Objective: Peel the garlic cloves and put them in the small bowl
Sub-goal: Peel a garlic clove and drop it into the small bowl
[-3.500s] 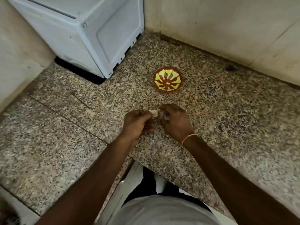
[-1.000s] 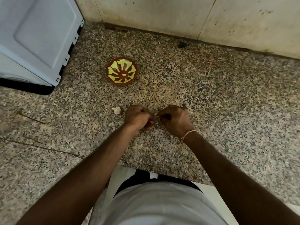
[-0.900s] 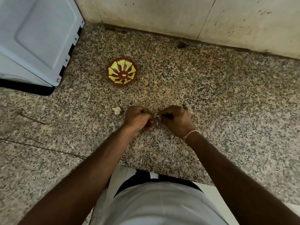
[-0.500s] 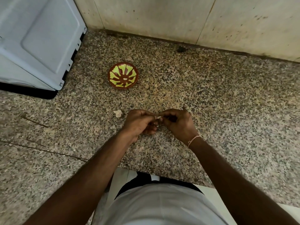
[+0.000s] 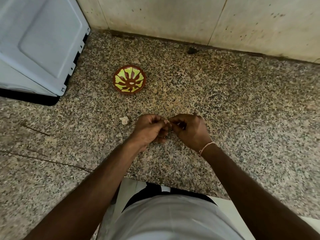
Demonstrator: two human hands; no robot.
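Note:
A small brown bowl with a yellow-green pattern sits on the speckled granite counter, with one small pale piece at its centre. My left hand and my right hand meet fingertip to fingertip in front of it and pinch a garlic clove, of which only a pale sliver shows between the fingers. A pale lump of garlic lies on the counter just left of my left hand.
A white appliance stands at the back left, close to the bowl. A tiled wall closes the back, with a dark speck at its foot. The counter's front edge runs just above my shirt.
Earlier both hands held the garlic lump together; now it lies on the counter to the left and they work a small clove. The view has shifted; the hands have barely moved in the last second.

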